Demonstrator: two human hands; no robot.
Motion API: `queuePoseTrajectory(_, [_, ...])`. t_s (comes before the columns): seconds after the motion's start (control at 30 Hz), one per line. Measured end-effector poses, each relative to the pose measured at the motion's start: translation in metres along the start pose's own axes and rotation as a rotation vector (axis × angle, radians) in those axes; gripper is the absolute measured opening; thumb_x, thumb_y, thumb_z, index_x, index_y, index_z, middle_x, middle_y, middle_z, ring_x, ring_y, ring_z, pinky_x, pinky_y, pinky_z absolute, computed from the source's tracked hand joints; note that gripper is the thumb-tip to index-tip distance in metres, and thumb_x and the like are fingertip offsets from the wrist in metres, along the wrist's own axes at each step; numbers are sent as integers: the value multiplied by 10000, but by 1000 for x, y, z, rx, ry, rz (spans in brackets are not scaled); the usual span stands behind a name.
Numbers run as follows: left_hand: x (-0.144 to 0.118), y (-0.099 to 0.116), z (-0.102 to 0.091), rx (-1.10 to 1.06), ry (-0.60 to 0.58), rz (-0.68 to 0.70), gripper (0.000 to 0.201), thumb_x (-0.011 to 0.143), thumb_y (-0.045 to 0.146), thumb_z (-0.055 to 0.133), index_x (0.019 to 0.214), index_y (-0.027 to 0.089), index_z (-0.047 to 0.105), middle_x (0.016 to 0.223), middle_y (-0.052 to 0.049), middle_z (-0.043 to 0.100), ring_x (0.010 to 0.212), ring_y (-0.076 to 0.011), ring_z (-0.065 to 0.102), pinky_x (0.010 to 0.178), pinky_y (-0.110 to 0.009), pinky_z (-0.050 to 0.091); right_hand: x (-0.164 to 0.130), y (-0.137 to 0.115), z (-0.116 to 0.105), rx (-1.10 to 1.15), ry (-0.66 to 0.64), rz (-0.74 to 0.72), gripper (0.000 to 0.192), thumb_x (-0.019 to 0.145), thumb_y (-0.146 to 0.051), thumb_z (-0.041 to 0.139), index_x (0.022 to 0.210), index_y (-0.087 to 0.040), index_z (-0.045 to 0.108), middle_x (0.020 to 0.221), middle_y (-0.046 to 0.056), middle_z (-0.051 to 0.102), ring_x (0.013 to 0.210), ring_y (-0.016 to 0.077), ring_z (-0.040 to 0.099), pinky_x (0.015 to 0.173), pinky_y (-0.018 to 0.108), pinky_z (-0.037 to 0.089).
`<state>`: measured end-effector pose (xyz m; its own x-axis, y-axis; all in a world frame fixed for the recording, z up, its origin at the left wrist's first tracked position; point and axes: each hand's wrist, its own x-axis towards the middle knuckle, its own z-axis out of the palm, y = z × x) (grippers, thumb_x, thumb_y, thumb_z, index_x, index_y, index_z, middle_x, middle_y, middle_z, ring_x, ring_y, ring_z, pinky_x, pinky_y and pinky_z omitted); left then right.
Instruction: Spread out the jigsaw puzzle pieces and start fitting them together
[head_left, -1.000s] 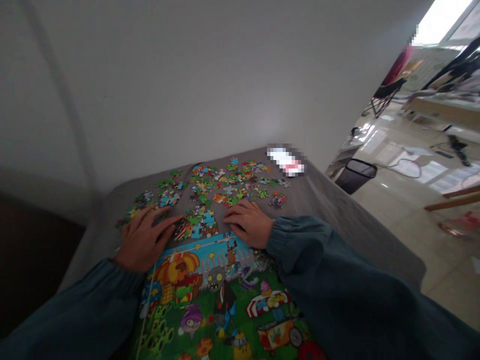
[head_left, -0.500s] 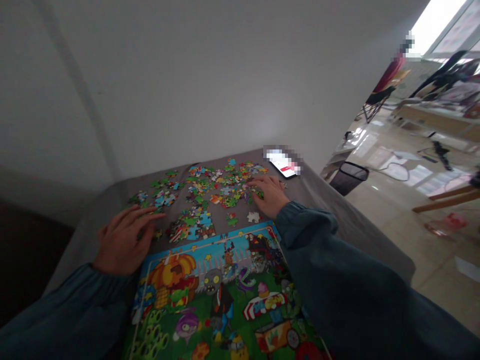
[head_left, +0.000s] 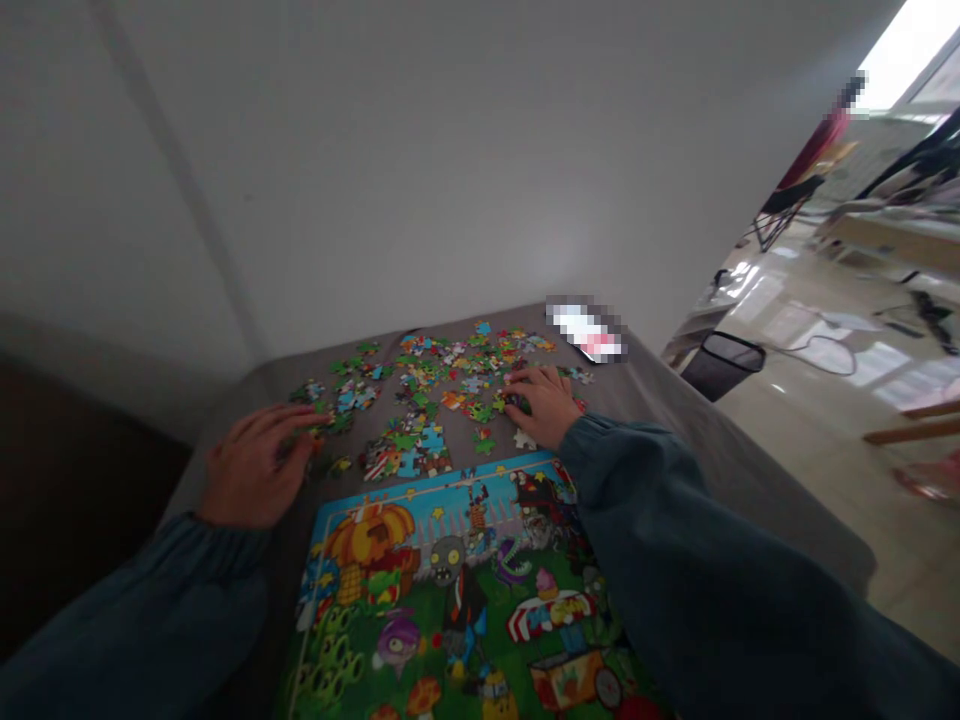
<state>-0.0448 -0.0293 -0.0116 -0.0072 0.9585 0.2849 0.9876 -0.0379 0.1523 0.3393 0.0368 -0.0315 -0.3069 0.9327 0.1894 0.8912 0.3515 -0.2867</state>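
Note:
Colourful jigsaw pieces [head_left: 420,375] lie loose in a wide scatter on the grey cloth. My left hand [head_left: 259,465] rests at the left edge of them, fingers stretched out and thumb apart, close to a few green pieces. My right hand [head_left: 546,408] is over the right side of the scatter, its fingers curved and spread, touching or just above pieces. Below its thumb lies a pale piece [head_left: 523,438], partly covered. A joined patch of pieces [head_left: 409,447] sits between the hands. In front lies the cartoon picture sheet [head_left: 457,590], its right edge hidden by my sleeve.
A phone with a lit screen [head_left: 586,332] lies at the back right of the cloth-covered table [head_left: 720,490]. A pale wall [head_left: 450,170] rises behind. On the floor to the right stands a dark mesh bin [head_left: 724,365], with a cable [head_left: 825,350] beyond.
The whole view has shifted, so everything appears further right. My right hand's fingers have curled in slightly toward the pieces, and it now partly covers the pale piece. My left hand's thumb has moved slightly.

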Motion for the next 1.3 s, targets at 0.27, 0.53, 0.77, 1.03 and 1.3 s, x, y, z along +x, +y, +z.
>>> queuePoseTrajectory(0.27, [5, -38, -15, 21, -64, -403, 484, 997, 392, 384, 1372, 207, 626, 1480, -172, 566, 1388, -430, 471, 1056, -714, 403, -10, -4, 2, 32, -10, 1, 270, 938, -278, 597, 1166, -233, 734, 1391, 84, 633, 1269, 320, 500, 987, 487, 401])
queuePoseTrajectory(0.53, [-1, -38, -6, -21, -71, -291, 457, 1028, 358, 336, 1379, 258, 611, 1498, -83, 567, 1408, -331, 477, 1115, -595, 398, -12, -4, 4, 31, 13, -5, 301, 928, -279, 574, 1181, -240, 734, 1373, 79, 644, 1272, 320, 498, 999, 493, 380])
queuePoseTrajectory(0.77, [3, -38, -6, 6, -81, -193, 409, 981, 313, 420, 1231, 238, 735, 1402, -110, 651, 1351, -340, 539, 1125, -539, 418, -12, -1, 7, 28, 40, -28, 306, 916, -276, 577, 1166, -255, 751, 1344, 85, 654, 1241, 317, 510, 1002, 488, 379])
queuePoseTrajectory(1.03, [0, -46, -6, 33, -84, -173, 426, 987, 218, 368, 1216, 182, 726, 1387, -111, 657, 1341, -303, 547, 1150, -512, 403, -12, -2, 6, 24, 11, -18, 330, 921, -287, 570, 1199, -240, 742, 1350, 90, 650, 1266, 326, 502, 1014, 508, 372])
queuePoseTrajectory(1.3, [-4, -64, -13, 69, -115, -73, 429, 960, 241, 375, 1178, 180, 739, 1404, -123, 646, 1364, -311, 515, 1178, -547, 356, -14, -1, 7, 11, 18, -38, 340, 933, -292, 547, 1211, -245, 737, 1365, 88, 646, 1261, 322, 506, 1014, 505, 369])
